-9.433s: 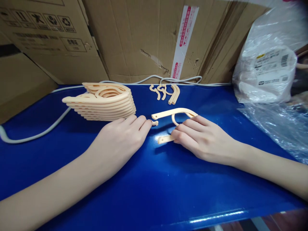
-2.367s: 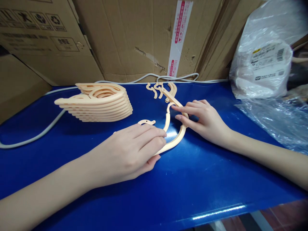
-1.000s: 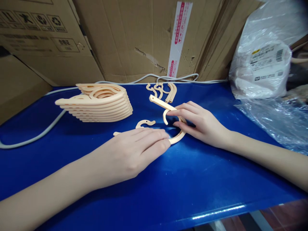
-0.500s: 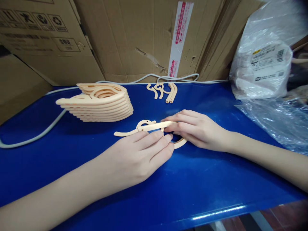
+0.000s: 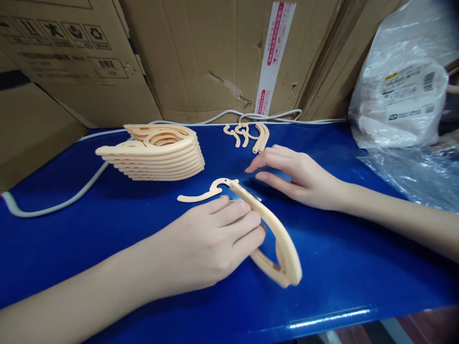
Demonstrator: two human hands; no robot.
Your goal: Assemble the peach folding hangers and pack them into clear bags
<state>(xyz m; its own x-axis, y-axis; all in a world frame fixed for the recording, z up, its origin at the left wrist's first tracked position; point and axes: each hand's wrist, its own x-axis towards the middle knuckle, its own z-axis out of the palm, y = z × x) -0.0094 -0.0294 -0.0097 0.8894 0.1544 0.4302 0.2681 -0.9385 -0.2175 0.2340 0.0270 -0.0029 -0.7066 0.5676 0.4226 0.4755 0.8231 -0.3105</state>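
My left hand (image 5: 211,241) is closed around a cream plastic folding clothes hanger (image 5: 281,234), low over the blue table. One looped arm of it angles toward the front right, and its curved hook (image 5: 199,197) sticks out to the left past my fingers. Part of the joint is covered by those fingers. Off to the right, my right hand (image 5: 303,177) is apart from the hanger, thumb and fingers spread with nothing between them. Just beyond its fingertips lie loose cream hooks (image 5: 242,136) and short curved pieces (image 5: 262,138).
At the back left stands a neat stack of cream hanger parts (image 5: 158,160). A grey cable (image 5: 68,208) runs along the left and back of the blue table (image 5: 143,306). Cardboard boxes (image 5: 201,52) wall the back; clear plastic bags (image 5: 398,105) sit at the right.
My right hand has let go of the hanger and moved up and right, its fingers opening. In my left hand the hanger's arm has swung round toward the front right.
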